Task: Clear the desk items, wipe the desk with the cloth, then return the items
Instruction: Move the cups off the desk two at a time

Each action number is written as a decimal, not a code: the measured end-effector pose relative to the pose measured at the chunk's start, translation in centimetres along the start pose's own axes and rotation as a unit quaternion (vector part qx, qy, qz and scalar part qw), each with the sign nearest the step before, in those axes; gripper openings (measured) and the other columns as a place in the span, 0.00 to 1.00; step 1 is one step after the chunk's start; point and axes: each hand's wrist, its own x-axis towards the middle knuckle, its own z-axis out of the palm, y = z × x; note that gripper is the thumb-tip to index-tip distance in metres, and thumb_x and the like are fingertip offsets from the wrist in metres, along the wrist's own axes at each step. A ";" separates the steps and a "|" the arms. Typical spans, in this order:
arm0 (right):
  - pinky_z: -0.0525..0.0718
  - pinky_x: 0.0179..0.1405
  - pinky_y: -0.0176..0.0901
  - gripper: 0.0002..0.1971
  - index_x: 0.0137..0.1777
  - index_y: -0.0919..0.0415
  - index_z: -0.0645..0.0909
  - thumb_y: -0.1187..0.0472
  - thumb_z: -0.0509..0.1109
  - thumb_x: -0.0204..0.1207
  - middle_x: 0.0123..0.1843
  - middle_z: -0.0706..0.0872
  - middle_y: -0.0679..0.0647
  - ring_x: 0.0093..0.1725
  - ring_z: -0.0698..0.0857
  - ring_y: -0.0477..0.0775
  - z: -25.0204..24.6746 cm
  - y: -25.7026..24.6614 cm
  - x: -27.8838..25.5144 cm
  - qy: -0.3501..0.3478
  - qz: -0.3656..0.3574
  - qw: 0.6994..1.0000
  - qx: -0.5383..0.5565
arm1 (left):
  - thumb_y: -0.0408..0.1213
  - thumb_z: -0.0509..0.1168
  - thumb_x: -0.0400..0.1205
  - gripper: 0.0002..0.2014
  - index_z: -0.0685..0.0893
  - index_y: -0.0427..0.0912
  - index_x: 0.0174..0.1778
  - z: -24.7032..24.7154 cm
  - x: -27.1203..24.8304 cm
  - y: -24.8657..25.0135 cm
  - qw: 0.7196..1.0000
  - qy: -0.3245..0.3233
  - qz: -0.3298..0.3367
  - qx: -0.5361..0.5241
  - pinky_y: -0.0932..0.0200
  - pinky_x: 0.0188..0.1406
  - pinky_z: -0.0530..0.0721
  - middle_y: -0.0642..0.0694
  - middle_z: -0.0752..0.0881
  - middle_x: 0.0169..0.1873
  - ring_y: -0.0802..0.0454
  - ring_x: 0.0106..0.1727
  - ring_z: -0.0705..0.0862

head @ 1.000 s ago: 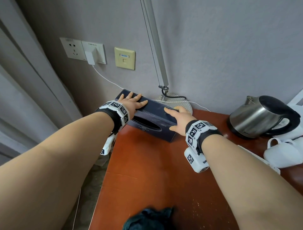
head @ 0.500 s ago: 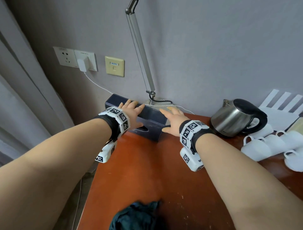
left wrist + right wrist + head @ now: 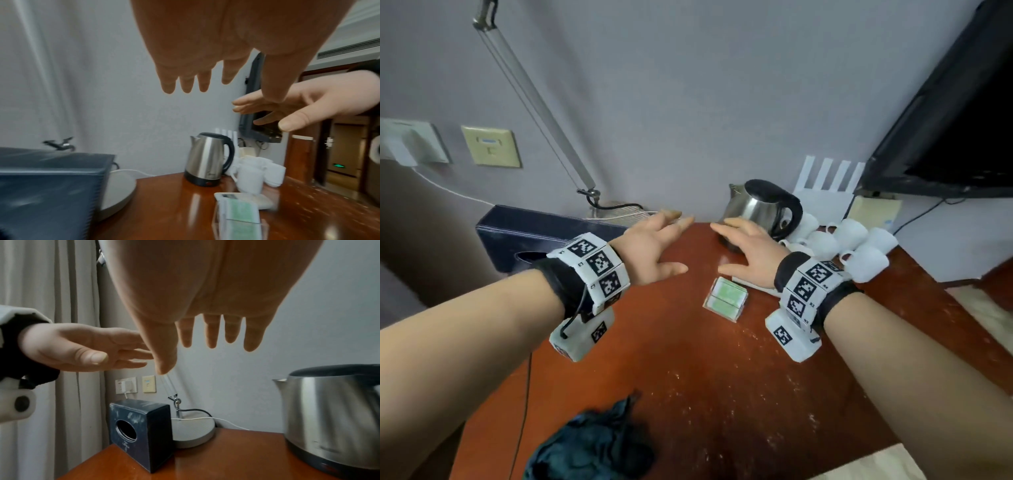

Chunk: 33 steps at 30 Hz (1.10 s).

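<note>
The dark blue tissue box [image 3: 534, 236] stands on edge at the desk's back left corner, against the wall, and nothing touches it [image 3: 141, 431]. My left hand [image 3: 664, 240] and right hand [image 3: 743, 246] hover open above the red-brown desk [image 3: 688, 359], fingers spread, holding nothing. The right hand is just in front of the steel kettle [image 3: 760, 205]; contact cannot be told. A clear holder of green cards [image 3: 726, 297] lies below the hands. A crumpled dark teal cloth [image 3: 592, 445] sits at the desk's near edge.
Several white cups [image 3: 859, 246] crowd together right of the kettle. The lamp's round base [image 3: 619, 209] and arm [image 3: 534, 102] stand behind the tissue box, with a white cable along the wall. A dark screen [image 3: 945, 137] hangs at upper right. White specks dot the desk.
Both hands have let go of the tissue box and moved right toward the kettle. The box stays at the back left corner. The head view has turned right.
</note>
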 end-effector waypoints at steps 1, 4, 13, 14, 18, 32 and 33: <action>0.55 0.80 0.47 0.36 0.82 0.47 0.54 0.51 0.68 0.77 0.83 0.54 0.52 0.82 0.52 0.54 -0.2 1.2 -0.9 0.004 0.007 1.000 0.005 | 0.51 0.64 0.79 0.41 0.48 0.49 0.83 0.5 0.4 1.1 1.000 -0.005 0.017 -0.002 0.57 0.82 0.55 0.44 0.53 0.82 0.48 0.83 0.54; 0.56 0.80 0.46 0.35 0.81 0.46 0.55 0.49 0.67 0.78 0.82 0.55 0.51 0.82 0.55 0.53 -0.7 5.2 -3.0 0.015 0.022 1.000 0.006 | 0.54 0.63 0.77 0.41 0.48 0.51 0.83 2.2 1.9 4.4 0.998 -0.016 0.054 -0.014 0.56 0.81 0.57 0.47 0.53 0.82 0.50 0.83 0.54; 0.58 0.79 0.49 0.34 0.81 0.43 0.56 0.49 0.66 0.78 0.82 0.57 0.49 0.81 0.57 0.53 -2.3 20.1 -5.9 -0.002 0.039 0.999 0.009 | 0.46 0.65 0.81 0.40 0.45 0.55 0.82 9.5 11.4 12.9 0.996 -0.083 0.012 -0.023 0.52 0.80 0.62 0.50 0.48 0.83 0.50 0.83 0.56; 0.59 0.79 0.49 0.34 0.81 0.43 0.56 0.49 0.67 0.78 0.82 0.57 0.49 0.81 0.57 0.54 -2.5 22.0 -6.0 -0.001 0.037 0.999 0.006 | 0.46 0.64 0.81 0.40 0.45 0.56 0.82 10.3 12.7 14.0 0.996 -0.089 0.008 -0.022 0.54 0.80 0.61 0.51 0.47 0.83 0.50 0.83 0.55; 0.61 0.78 0.47 0.33 0.81 0.44 0.56 0.50 0.67 0.78 0.82 0.57 0.50 0.80 0.58 0.54 -3.2 29.2 -6.2 -0.010 0.042 0.999 0.014 | 0.45 0.65 0.81 0.41 0.45 0.54 0.83 13.6 18.0 17.3 0.995 -0.087 -0.034 -0.018 0.59 0.78 0.56 0.51 0.45 0.83 0.49 0.83 0.53; 0.62 0.79 0.60 0.44 0.82 0.43 0.44 0.47 0.70 0.73 0.84 0.43 0.51 0.83 0.47 0.62 -1.3 45.6 0.6 -0.075 0.217 0.973 -0.008 | 0.51 0.65 0.79 0.44 0.41 0.55 0.82 20.8 30.5 19.1 0.955 -0.148 -0.243 0.078 0.43 0.80 0.61 0.53 0.42 0.83 0.41 0.83 0.51; 0.63 0.79 0.59 0.45 0.82 0.43 0.44 0.47 0.70 0.73 0.84 0.43 0.51 0.83 0.49 0.62 -1.1 46.1 1.1 -0.083 0.214 0.973 -0.004 | 0.51 0.65 0.79 0.44 0.41 0.55 0.82 21.0 30.9 19.0 0.953 -0.149 -0.250 0.082 0.44 0.80 0.62 0.53 0.43 0.83 0.41 0.83 0.52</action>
